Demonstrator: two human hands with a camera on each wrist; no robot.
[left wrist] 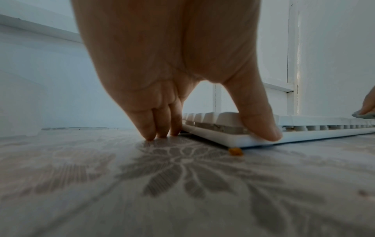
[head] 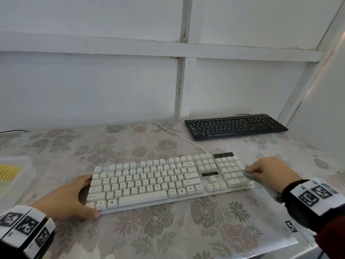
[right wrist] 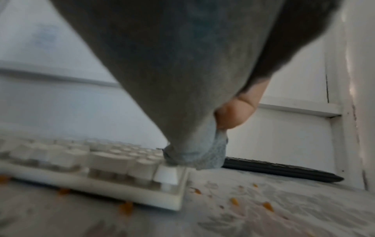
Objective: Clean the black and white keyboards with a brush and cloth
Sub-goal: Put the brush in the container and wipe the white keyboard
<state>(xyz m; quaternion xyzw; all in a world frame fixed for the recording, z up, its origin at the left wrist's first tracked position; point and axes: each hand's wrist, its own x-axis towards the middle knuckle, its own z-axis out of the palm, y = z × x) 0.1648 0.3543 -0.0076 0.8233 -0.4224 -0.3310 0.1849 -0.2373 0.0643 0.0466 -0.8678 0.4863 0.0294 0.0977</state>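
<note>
The white keyboard (head: 168,180) lies across the middle of the floral table, and the black keyboard (head: 235,126) sits at the back right near the wall. My left hand (head: 82,197) brackets the white keyboard's left end. Its thumb (left wrist: 263,128) presses the front-left corner, and its straight fingertips (left wrist: 160,128) touch the table by the left edge. My right hand (head: 252,171) pinches a grey cloth (head: 249,173) at the number pad's right edge. In the right wrist view the cloth (right wrist: 194,154) rests on the end keys.
A translucent box (head: 24,176) with something yellow inside stands at the far left. The white cable (head: 179,137) runs back from the keyboard toward the wall. Orange crumbs (right wrist: 233,200) lie on the tablecloth around the keyboard's right end. The table's edge (head: 302,247) is near right.
</note>
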